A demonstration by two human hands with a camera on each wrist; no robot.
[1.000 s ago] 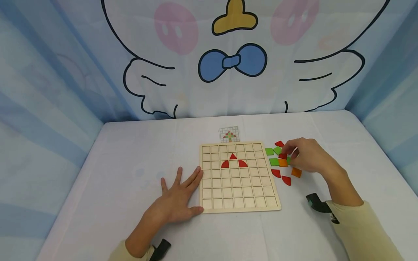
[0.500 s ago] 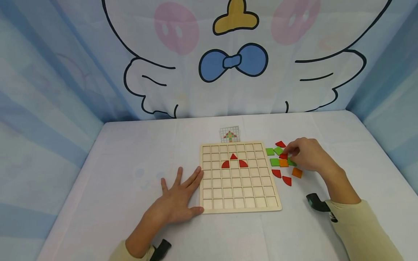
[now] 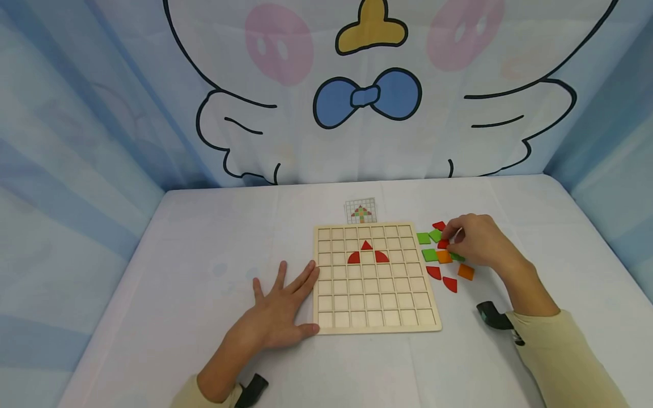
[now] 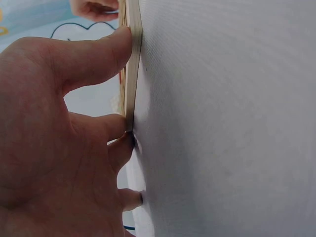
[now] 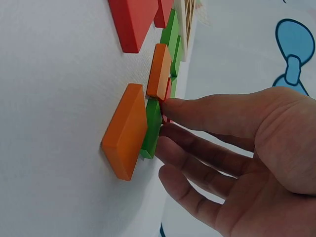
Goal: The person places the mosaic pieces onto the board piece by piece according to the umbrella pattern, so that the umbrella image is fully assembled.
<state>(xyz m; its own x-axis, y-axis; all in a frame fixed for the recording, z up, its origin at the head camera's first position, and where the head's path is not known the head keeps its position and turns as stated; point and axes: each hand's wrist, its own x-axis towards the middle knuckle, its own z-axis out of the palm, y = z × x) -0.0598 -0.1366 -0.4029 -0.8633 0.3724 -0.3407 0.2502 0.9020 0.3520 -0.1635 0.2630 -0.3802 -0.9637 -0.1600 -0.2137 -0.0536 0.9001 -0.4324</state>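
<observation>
My left hand [image 3: 278, 317] lies spread on the table, with thumb and forefinger touching the left edge of the wooden grid board [image 3: 326, 287]. On the board sit a red triangle block [image 3: 366, 245] and two red quarter-circle blocks, one on the left [image 3: 354, 258] and one on the right [image 3: 381, 257]. Beyond the board's right edge, my right hand [image 3: 476, 241] pinches a red block [image 3: 442, 245] between thumb and forefinger; its shape is partly hidden. A green block [image 5: 152, 129] lies under the fingers, beside an orange block [image 5: 126, 132].
Several loose blocks lie by the board's right side: green squares [image 3: 424, 238], another orange square [image 3: 444, 257] and red quarter-circles [image 3: 450, 284]. A small pattern card [image 3: 360, 211] lies behind the board. A printed cloth [image 3: 285, 141] hangs behind the table.
My right hand has shifted slightly, uncovering more of the green block beneath it, and its fingertips have closed in on the red block. My left hand stays at the board.
</observation>
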